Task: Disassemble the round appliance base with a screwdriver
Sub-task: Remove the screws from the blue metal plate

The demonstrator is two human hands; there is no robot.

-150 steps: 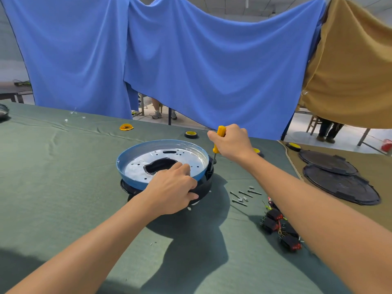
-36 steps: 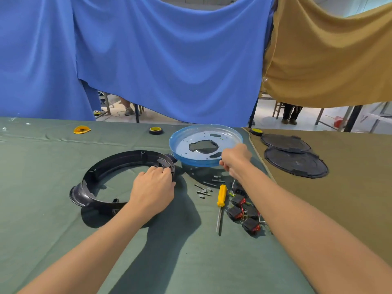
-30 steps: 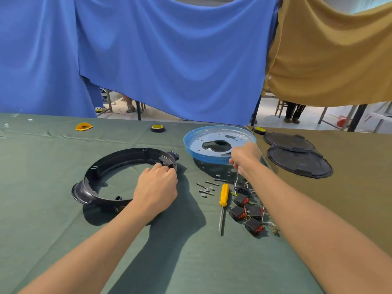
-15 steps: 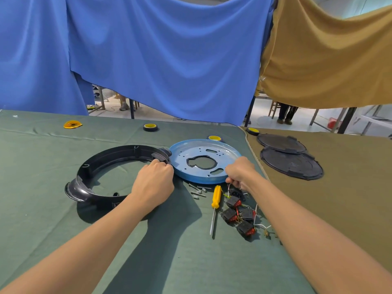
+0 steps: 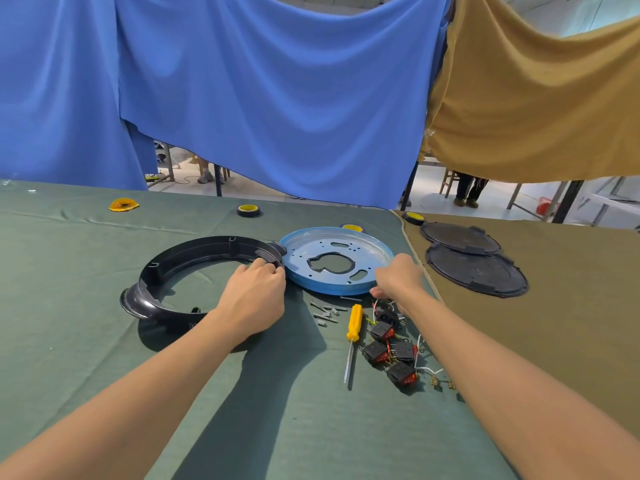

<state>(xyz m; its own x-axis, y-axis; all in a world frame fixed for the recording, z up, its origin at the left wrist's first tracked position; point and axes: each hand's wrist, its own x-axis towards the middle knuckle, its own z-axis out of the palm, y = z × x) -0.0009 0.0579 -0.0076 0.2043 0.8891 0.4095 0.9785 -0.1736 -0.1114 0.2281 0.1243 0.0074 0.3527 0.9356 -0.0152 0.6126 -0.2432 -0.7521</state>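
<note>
blue plate (image 5: 302, 255), lifted a second ago, is now lying just right of the black ring (image 5: 194, 251) that the left hand (image 5: 254, 296) is gripping; right hand (image 5: 398, 277) is curling at the plate's near rim, grip unclear; the base is coming apart.

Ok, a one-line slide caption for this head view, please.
Left hand grips the black ring, right hand at the blue plate's near rim; screwdriver lies beside loose screws.

Workshop: cloth-covered tables (image 5: 104, 341) (curtained off), loose parts (image 5: 388, 344).
</note>
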